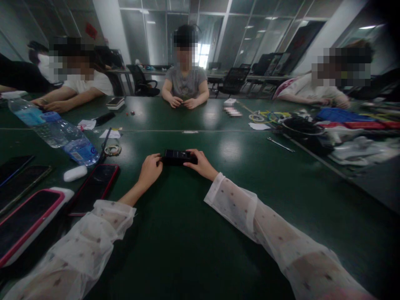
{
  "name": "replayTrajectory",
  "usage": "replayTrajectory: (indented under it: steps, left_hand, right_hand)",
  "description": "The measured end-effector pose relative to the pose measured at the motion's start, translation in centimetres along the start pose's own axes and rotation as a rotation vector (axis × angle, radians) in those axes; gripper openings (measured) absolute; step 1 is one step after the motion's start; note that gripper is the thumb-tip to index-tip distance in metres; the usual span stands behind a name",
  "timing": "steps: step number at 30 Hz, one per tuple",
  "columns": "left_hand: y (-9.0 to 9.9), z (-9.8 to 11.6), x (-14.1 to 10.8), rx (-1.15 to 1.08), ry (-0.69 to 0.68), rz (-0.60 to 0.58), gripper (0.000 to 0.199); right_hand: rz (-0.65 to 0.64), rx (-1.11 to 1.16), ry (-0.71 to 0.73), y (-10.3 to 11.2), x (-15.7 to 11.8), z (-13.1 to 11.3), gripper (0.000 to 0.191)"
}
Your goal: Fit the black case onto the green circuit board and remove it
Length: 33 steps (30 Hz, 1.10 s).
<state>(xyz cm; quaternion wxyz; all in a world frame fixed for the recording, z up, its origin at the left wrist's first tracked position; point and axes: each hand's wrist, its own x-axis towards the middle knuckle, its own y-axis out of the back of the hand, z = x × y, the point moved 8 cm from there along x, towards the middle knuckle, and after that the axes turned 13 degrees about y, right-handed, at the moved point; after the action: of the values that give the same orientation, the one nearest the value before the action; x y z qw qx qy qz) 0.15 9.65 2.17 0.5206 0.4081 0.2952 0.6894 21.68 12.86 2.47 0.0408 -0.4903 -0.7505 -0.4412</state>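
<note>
A small black box-shaped device [176, 157] with a dark screen on its face rests on or just above the green tabletop in front of me; its exact kind I cannot make out. My right hand [202, 163] grips the right end, thumb at the front and fingers over the top. At the opposite end, my left hand [149, 171] has curled fingers pressed against the device's left side. Sheer white dotted sleeves cover both forearms.
Left of me lie a red-edged phone [95, 187], a pink-framed phone [28, 221], a white earbud case [75, 173], a bracelet [113, 150] and water bottles [75, 143]. A wrench [280, 144], cables [265, 117] and plastic bags [359, 150] lie right. Several people sit around the table [200, 233].
</note>
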Motion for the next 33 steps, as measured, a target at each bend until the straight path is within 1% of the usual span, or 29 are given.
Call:
replayTrajectory:
  steps: [4, 8, 18, 22, 27, 30, 33]
  left_hand:
    - [0.4, 0.6, -0.4, 0.076, -0.017, 0.028, 0.027]
    - [0.5, 0.9, -0.6, 0.099, -0.036, 0.048, 0.027]
    - [1.3, 1.7, -0.9, 0.081, -0.077, 0.111, 0.030]
    - [1.6, 2.0, -1.1, 0.036, -0.104, 0.130, 0.038]
    - [1.7, 2.0, -1.1, 0.004, -0.113, 0.130, 0.046]
    - [1.6, 1.9, -1.1, 0.005, -0.117, 0.124, 0.047]
    - [1.4, 1.7, -0.9, 0.003, -0.105, 0.115, 0.047]
  right_hand:
    - [0.013, -0.002, -0.009, 0.0, 0.0, 0.1, 0.053]
    - [0.014, 0.002, -0.014, 0.0, 0.0, 0.1, 0.053]
    - [0.065, 0.020, 0.028, 0.4, 0.0, 0.0, 0.049]
    - [0.114, 0.043, 0.042, 0.8, 0.0, -0.1, 0.047]
    - [0.227, 0.086, 0.090, 1.5, 0.0, -0.6, 0.046]
    - [0.352, 0.076, 0.079, 2.5, -0.3, -0.5, 0.046]
    - [0.501, -0.020, 0.044, 3.9, -1.0, 0.1, 0.047]
